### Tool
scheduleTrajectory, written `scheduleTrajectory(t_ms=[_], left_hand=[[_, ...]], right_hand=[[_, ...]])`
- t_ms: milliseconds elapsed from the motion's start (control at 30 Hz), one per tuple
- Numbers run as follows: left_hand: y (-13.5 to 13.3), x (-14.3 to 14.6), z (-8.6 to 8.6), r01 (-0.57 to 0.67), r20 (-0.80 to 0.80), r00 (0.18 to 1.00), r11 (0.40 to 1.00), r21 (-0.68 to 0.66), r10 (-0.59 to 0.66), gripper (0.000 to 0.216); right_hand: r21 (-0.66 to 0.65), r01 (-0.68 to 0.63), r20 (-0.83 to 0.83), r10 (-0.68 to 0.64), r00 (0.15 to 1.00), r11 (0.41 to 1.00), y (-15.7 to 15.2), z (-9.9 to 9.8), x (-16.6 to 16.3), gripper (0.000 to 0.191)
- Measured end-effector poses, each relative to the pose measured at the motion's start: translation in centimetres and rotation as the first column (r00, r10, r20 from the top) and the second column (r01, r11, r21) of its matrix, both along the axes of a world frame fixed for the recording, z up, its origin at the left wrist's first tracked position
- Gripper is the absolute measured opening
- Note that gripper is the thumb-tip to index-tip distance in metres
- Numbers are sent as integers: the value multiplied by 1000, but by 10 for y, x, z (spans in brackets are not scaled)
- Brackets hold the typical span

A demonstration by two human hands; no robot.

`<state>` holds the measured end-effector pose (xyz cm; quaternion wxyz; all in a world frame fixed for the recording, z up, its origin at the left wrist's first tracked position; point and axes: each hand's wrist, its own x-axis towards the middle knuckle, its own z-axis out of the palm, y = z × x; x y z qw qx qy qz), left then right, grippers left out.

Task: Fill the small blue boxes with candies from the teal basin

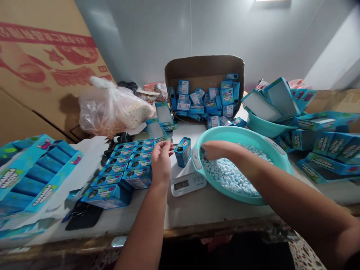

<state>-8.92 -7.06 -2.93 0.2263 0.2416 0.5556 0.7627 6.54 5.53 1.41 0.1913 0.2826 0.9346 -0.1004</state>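
My right hand (212, 150) reaches into a turquoise basin (247, 134) at its left side. Its fingers are curled around some small pale-blue candies (230, 176), more of which cover the basin's bottom. Just left of the basin, a small blue box (182, 152) stands upright on a white digital scale (189, 184), whose display is lit but hard to read. My left hand (162, 159) hovers beside this box, palm up, fingers loosely bent and slightly apart, with nothing visible in them. Left of that hand, several similar blue boxes (137, 174) stand in two rows.
A cardboard carton (204, 63) at the back holds many blue boxes. Display trays (36, 174) of boxes lie at far left. Stacked trays (332, 165) and another turquoise basin (264, 125) are at right. A plastic bag (112, 107) sits by a large carton (50, 56).
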Motion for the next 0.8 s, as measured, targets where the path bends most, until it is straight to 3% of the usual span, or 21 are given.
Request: scheduleTrajectory(t_ms=[333, 600, 800], left_hand=[[0, -1, 0, -44, 43, 998, 997, 70, 41, 31], [-3, 4, -3, -61, -186, 980, 996, 58, 71, 36], [-5, 7, -3, 8, -291, 957, 999, 42, 5, 42]], right_hand=[[-9, 51, -23, -52, 998, 999, 3, 9, 7, 40], [-8, 53, -24, -54, 998, 999, 0, 11, 8, 38], [-38, 31, -35, -32, 999, 999, 2, 14, 10, 35]])
